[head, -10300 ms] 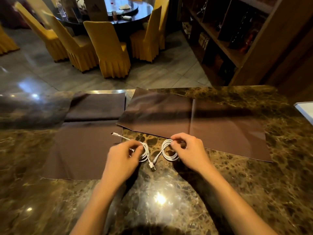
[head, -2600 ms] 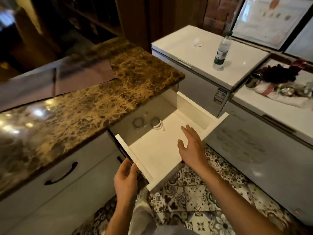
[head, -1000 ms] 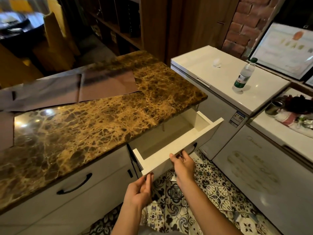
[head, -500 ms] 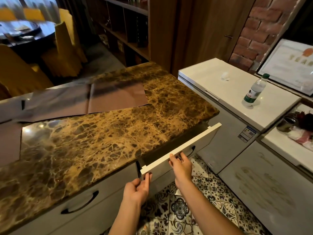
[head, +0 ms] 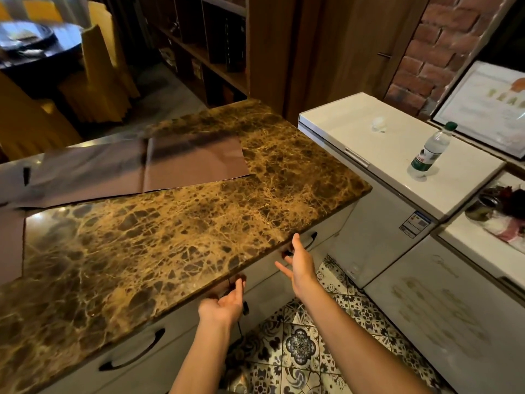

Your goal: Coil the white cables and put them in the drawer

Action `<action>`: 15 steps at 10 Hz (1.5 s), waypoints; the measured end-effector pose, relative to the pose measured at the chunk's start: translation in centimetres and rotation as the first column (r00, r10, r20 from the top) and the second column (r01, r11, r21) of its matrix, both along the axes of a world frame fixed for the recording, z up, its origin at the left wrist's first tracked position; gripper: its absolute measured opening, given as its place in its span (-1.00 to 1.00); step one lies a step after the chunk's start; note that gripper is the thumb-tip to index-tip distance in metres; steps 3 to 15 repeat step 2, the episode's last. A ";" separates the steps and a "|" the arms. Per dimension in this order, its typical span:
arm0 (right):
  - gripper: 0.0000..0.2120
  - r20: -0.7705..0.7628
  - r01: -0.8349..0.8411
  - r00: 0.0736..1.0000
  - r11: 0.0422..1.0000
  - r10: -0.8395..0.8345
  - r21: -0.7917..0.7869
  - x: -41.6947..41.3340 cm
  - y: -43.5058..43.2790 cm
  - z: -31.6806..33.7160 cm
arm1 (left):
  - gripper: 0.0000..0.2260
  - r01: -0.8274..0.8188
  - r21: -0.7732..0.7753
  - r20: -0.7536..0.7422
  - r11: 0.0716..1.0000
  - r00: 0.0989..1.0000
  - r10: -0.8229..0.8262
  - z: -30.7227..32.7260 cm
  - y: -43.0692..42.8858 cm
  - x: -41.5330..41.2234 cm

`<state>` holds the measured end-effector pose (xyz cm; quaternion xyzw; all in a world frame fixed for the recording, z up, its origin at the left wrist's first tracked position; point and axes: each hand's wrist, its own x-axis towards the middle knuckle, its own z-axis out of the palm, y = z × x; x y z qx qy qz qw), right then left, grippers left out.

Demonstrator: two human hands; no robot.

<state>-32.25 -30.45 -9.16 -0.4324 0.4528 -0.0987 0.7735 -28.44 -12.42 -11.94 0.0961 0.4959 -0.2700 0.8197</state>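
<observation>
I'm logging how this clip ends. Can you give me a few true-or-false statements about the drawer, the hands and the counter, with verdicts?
1. The drawer looks shut, its front flush under the counter. True.
2. The left hand has a grip on the drawer handle. False: its fingers are loose and hold nothing, and the right hand is open too.
3. A bottle stands upright on the white freezer. True.
4. White cables lie on the counter. False: no cables are in view, and only brown cloths lie there.
</observation>
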 end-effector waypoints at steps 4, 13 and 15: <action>-0.45 -0.235 -0.231 0.968 0.685 0.089 -0.691 -1.6 -2.2 0.1 | -0.59 0.331 0.289 0.206 0.899 0.895 -0.396 2.8 -4.8 -3.1; -0.45 -0.235 -0.231 0.968 0.685 0.089 -0.691 -1.6 -2.2 0.1 | -0.59 0.331 0.289 0.206 0.899 0.895 -0.396 2.8 -4.8 -3.1; -0.45 -0.235 -0.231 0.968 0.685 0.089 -0.691 -1.6 -2.2 0.1 | -0.59 0.331 0.289 0.206 0.899 0.895 -0.396 2.8 -4.8 -3.1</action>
